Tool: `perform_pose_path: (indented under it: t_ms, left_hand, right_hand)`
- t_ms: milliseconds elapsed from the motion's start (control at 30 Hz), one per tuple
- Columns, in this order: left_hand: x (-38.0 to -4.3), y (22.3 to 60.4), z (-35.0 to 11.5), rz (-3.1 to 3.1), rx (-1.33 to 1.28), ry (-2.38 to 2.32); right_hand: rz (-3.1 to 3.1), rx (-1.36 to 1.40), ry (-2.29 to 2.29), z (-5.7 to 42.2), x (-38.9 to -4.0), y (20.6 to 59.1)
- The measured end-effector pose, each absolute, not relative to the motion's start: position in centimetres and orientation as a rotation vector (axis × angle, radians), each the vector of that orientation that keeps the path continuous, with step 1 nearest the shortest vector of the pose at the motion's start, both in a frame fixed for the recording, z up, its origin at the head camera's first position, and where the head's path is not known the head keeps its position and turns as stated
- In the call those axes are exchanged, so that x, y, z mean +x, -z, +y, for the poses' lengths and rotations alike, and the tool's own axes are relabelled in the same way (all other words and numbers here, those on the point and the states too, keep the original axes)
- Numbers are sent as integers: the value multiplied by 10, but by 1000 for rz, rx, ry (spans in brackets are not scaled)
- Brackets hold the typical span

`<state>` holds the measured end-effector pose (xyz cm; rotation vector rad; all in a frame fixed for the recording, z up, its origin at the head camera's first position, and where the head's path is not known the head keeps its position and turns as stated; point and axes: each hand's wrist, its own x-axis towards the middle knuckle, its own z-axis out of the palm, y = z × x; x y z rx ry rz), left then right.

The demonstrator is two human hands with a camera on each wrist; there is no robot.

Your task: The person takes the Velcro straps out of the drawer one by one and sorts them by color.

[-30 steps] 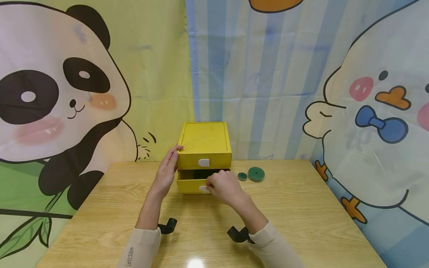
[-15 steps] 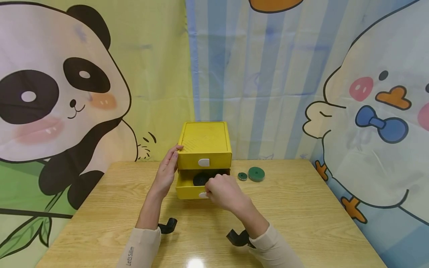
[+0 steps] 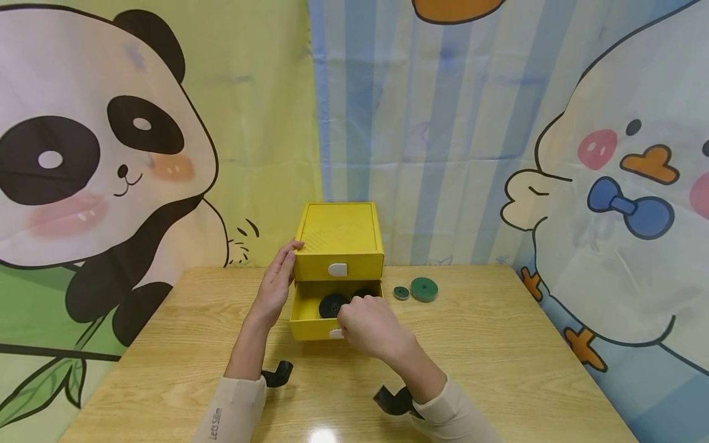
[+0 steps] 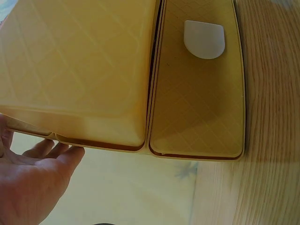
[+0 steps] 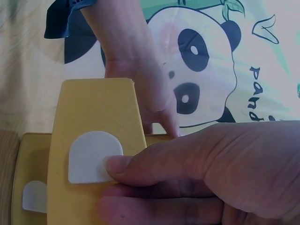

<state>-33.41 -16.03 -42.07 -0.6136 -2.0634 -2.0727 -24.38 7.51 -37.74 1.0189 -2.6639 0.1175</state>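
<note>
A yellow drawer cabinet (image 3: 339,229) stands at the back of the table. My left hand (image 3: 275,284) rests against its left side, fingertips at the top edge. My right hand (image 3: 372,325) pinches the white handle (image 5: 93,158) of the pulled-out middle drawer (image 3: 311,331), thumb on the handle's face. Inside that drawer lie a black disc (image 3: 333,306) with a centre hole and a second black disc (image 3: 362,293), partly hidden by the right hand. Below, a closed bottom drawer (image 4: 199,103) with its own white handle shows in the left wrist view.
To the cabinet's right, a small green disc (image 3: 401,293) and a larger green disc (image 3: 424,289) lie on the wooden table (image 3: 476,344). The closed top drawer (image 3: 316,268) sits above the open one. A printed curtain (image 3: 266,135) hangs behind the table.
The right hand has drawn the middle drawer farther out toward the person, exposing more of its inside and the black discs. The left hand has stayed at the cabinet's side.
</note>
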Motion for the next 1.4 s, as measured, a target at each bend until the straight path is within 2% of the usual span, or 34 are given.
perform_pose_path:
  t_ms: [467,833,1133,1400]
  left_hand:
    - [-332,420,-160,-2073,-605,2064]
    - [-332,419,-159,-2069,-610,2065]
    - [-333,420,-159,-2082,-607,2058]
    - [-334,420,-160,-2086,-605,2049]
  right_hand:
    - [-2695,1086,6,74,-233,373]
    - [-2717,1100,-62,75,-232,373]
    - [-2756,1235,-565,98,-247,362]
    - [-2603,1113,-998,112,-265,362]
